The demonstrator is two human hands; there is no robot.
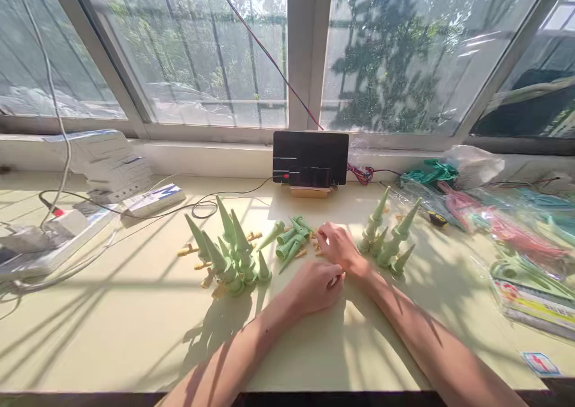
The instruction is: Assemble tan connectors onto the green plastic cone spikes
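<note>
My left hand is closed near the middle of the table, fingers curled inward. What they hold, if anything, is hidden. Just beyond it my right hand bends down with its fingers pinched together, by a few small yellow pieces. Whatever lies between those fingertips is too small to make out. A loose pile of pale green cones and tubes lies left of my right hand. Upright green spiked assemblies with yellow pegs form a cluster on the left. More green spiked assemblies stand to the right.
A dark tablet leans on a stand by the window. Boxes, a power strip and cables occupy the left side. Plastic bags with pink parts and green parts lie at the right. The table's front edge is nearest me.
</note>
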